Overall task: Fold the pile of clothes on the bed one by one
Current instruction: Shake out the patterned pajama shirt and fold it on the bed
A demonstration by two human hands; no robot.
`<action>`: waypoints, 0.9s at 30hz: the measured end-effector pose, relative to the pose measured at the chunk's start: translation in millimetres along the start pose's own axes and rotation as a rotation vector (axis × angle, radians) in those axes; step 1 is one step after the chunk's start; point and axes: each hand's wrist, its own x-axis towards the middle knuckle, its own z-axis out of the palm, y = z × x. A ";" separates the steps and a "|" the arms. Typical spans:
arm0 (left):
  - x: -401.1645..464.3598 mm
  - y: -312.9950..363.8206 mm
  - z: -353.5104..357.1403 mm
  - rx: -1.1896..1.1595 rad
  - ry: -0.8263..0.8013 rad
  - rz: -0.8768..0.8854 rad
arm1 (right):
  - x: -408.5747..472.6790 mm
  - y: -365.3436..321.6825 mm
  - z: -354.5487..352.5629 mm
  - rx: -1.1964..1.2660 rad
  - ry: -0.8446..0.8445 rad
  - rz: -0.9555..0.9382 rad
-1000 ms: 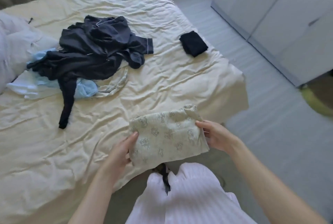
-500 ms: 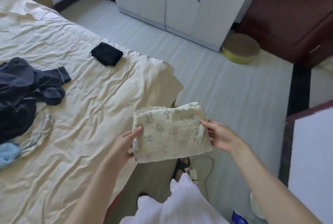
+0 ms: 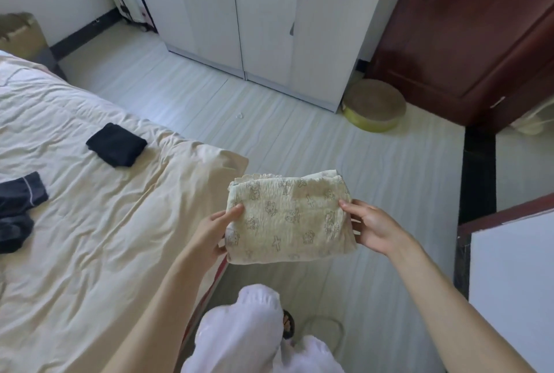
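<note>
While the left hand (image 3: pixel 214 230) and right hand (image 3: pixel 373 227) grip the folded patterned cloth (image 3: pixel 289 219) between them, off the bed (image 3: pixel 99 222), one black bundle (image 3: pixel 116 144) lies folded leftward; dark clothes (image 3: pixel 18 207) farther left remain unfolded.

Both forearms are bare, no sleeves showing; loose white trousers (image 3: pixel 248 339) (faintly ribbed) and a dark open sandal (image 3: pixel 288 324) below.
</note>
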 end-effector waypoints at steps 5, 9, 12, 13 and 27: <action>56.4 52.7 44.6 -0.022 0.020 0.043 | 60.8 -67.8 -24.6 -0.025 -0.004 -0.001; 114.7 102.7 78.1 -0.065 0.029 0.084 | 123.6 -139.6 -35.6 -0.069 -0.017 -0.032; 158.5 148.0 99.3 -0.086 0.056 0.074 | 168.5 -194.1 -38.8 -0.098 -0.014 -0.027; 170.1 162.9 105.7 -0.091 0.068 0.075 | 182.2 -210.4 -40.0 -0.105 -0.024 -0.026; 300.2 319.4 139.4 -0.233 0.261 0.077 | 373.2 -408.0 -6.7 -0.270 -0.225 -0.001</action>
